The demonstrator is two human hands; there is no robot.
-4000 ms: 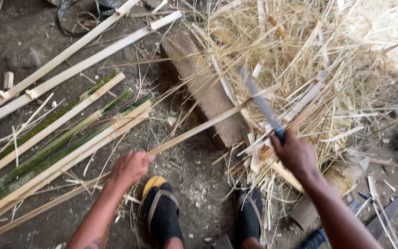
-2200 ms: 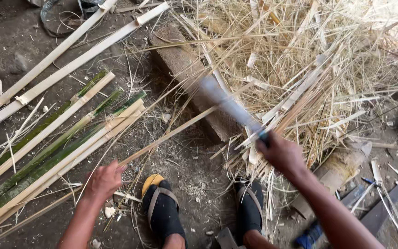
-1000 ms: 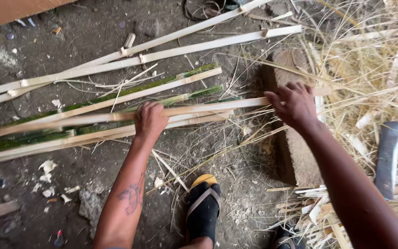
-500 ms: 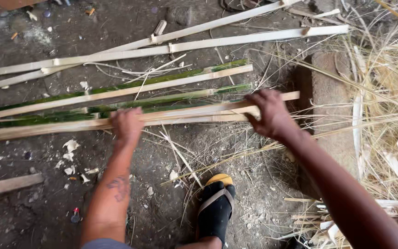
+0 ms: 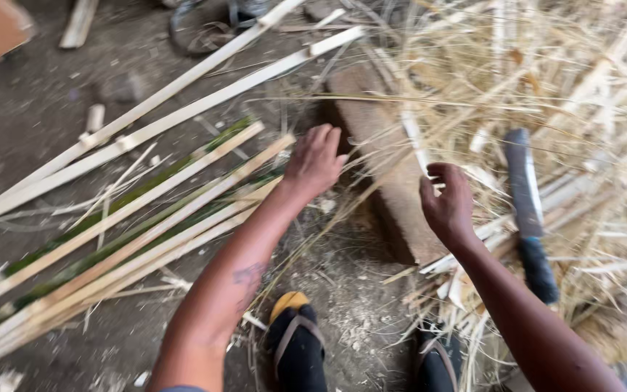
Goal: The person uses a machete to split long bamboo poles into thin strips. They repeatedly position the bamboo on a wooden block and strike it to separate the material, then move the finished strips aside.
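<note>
Here both hands, left (image 5: 315,161) and right (image 5: 445,203), hover unclenched over pale split bamboo strips (image 5: 146,225).

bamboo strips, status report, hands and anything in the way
Left hand open at the ends of the bamboo strips. Right hand half curled, empty, over the wooden block. Knife lying in straw.

Soft daylight, glare washing the upper right (motion blur smears everything).

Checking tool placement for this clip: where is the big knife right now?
In the head view the machete lies on the straw pile, to the right of the right hand and the wooden block, its dark handle pointing toward the person; neither hand touches it.
</note>
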